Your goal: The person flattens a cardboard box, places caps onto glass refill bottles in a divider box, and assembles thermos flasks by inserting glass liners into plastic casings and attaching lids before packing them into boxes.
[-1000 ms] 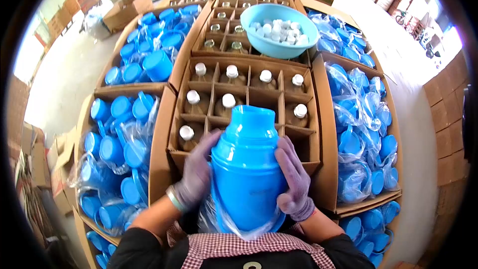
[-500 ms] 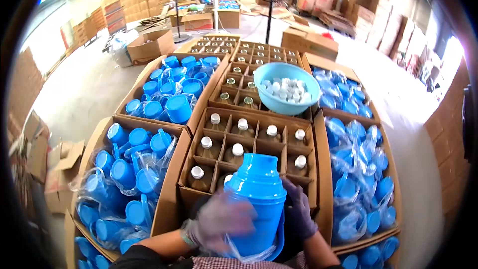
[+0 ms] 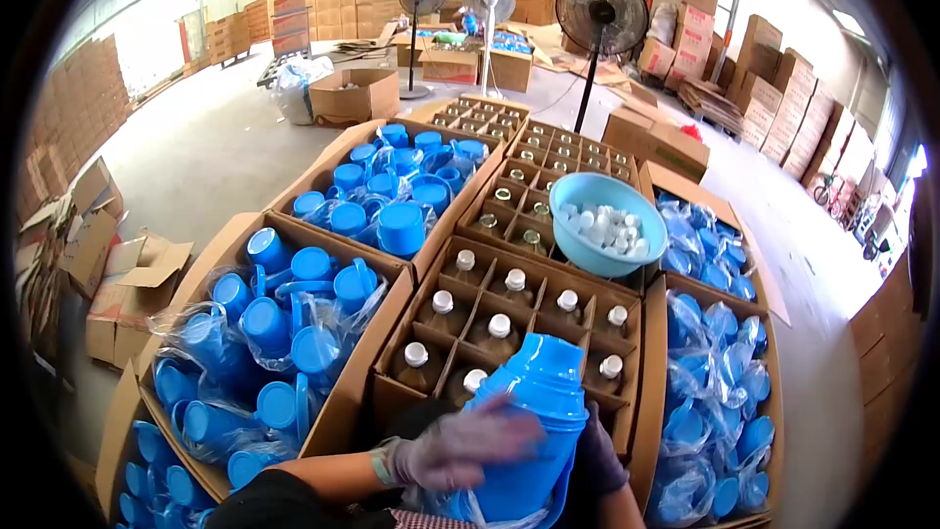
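Note:
In front of my body stands a stack of blue plastic containers [image 3: 534, 402], nested and tilted slightly right, with clear plastic film at its bottom. My left hand [image 3: 475, 446], in a greyish-purple glove, lies across the left side of the stack; its fingers are stretched out and blurred by motion. Against the stack's right side is my gloved right hand [image 3: 599, 456], gripping it, its fingertips partly hidden. Just beyond is a divided carton [image 3: 548, 284] of bottles with white caps [image 3: 499, 325]. The stack hides some of its near compartments.
A light-blue basin [image 3: 607, 260] of white caps rests on cartons of uncapped bottles [image 3: 502, 196]. Cartons of blue lidded mugs [image 3: 266, 325] in plastic film stand left, with film-wrapped blue items [image 3: 705, 402] right. Beyond are standing fans [image 3: 601, 12] and stacked boxes [image 3: 367, 0].
The view has shifted, so the cartons sit lower and further right. The stack leans more to the right, and my left hand has moved a little across its front.

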A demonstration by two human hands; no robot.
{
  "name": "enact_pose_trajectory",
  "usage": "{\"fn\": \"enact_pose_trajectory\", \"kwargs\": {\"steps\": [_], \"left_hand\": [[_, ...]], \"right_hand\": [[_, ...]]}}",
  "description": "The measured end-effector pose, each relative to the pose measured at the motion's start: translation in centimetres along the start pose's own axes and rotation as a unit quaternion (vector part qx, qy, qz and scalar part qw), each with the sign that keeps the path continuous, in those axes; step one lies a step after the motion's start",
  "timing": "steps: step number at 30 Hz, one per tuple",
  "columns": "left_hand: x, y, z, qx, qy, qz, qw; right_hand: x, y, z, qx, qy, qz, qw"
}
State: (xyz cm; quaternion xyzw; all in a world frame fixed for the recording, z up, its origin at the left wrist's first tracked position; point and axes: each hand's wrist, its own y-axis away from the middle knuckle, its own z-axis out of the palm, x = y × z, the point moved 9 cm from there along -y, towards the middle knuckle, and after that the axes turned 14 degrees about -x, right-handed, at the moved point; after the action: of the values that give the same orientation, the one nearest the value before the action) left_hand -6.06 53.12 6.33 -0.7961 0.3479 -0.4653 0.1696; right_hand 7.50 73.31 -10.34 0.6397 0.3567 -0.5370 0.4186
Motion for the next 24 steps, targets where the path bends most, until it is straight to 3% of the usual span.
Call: {"fn": "enact_pose_trajectory", "kwargs": {"steps": [1,2,3,4,5,6,7,9,10,11,13,14,15,17,20,21,23,24], "left_hand": [[2.4,-1.5,0.7,-0.051,-0.047,0.050,0.996],[1.1,-0.6,-0.5,0.022,-0.078,0.009,0.997],[-0.8,0.8,-2.0,0.092,-0.112,-0.034,0.989],[-5.2,3.1,-4.0,0.230,0.005,-0.131,0.964],[-9.0,5.8,-4.5,0.369,0.098,-0.276,0.882],[-10.2,5.5,-3.1,0.295,0.100,-0.281,0.908],[-10.9,5.1,-1.8,0.217,0.102,-0.283,0.929],[-3.4,0.8,-2.3,0.096,-0.026,-0.179,0.979],[-0.4,-0.9,-2.1,0.036,-0.086,-0.122,0.988],[-0.9,-0.6,-3.2,0.076,-0.052,-0.113,0.989],[-3.0,-0.5,-5.0,0.160,0.012,-0.084,0.983],[-6.0,0.5,-6.6,0.318,0.094,-0.185,0.925],[-9.0,-0.7,-5.4,0.238,0.190,-0.212,0.929],[-15.7,-2.0,-3.2,0.060,0.371,-0.259,0.890],[-18.3,-2.4,-1.5,-0.027,0.446,-0.353,0.822],[-17.0,-4.6,-2.5,-0.015,0.439,-0.313,0.842],[-16.8,-6.0,-3.6,0.047,0.484,-0.278,0.828],[-17.5,-5.5,-4.7,0.094,0.455,-0.259,0.847]], "right_hand": [[1.2,0.1,-0.9,0.006,-0.018,0.007,1.000],[2.5,0.3,-1.8,0.012,-0.035,0.014,0.999],[-0.9,0.5,-1.5,0.047,-0.103,-0.104,0.988],[-5.1,2.1,-0.6,0.086,0.000,-0.155,0.984],[-10.5,3.7,0.9,0.123,0.100,-0.208,0.965],[-14.3,5.0,2.4,0.160,0.197,-0.268,0.929],[-15.0,5.1,3.9,0.128,0.254,-0.277,0.918],[-8.3,2.0,2.2,0.024,-0.032,-0.173,0.984],[-4.1,0.7,1.7,-0.030,-0.175,-0.112,0.978],[-0.8,-0.4,2.1,-0.083,-0.313,-0.051,0.945],[-2.5,-0.7,0.6,-0.025,-0.217,-0.140,0.966],[-5.5,-0.4,1.3,0.003,-0.202,-0.188,0.961],[-7.7,0.6,1.5,0.036,-0.191,-0.231,0.954],[-12.4,0.8,3.5,-0.023,-0.077,-0.230,0.970],[-10.6,-2.2,1.1,-0.006,-0.072,-0.245,0.967],[-10.1,-3.2,0.1,0.005,-0.101,-0.256,0.961],[-12.5,-5.1,-1.1,-0.056,-0.167,-0.273,0.946],[-10.9,-6.7,-4.1,-0.001,-0.043,-0.258,0.965]]}}
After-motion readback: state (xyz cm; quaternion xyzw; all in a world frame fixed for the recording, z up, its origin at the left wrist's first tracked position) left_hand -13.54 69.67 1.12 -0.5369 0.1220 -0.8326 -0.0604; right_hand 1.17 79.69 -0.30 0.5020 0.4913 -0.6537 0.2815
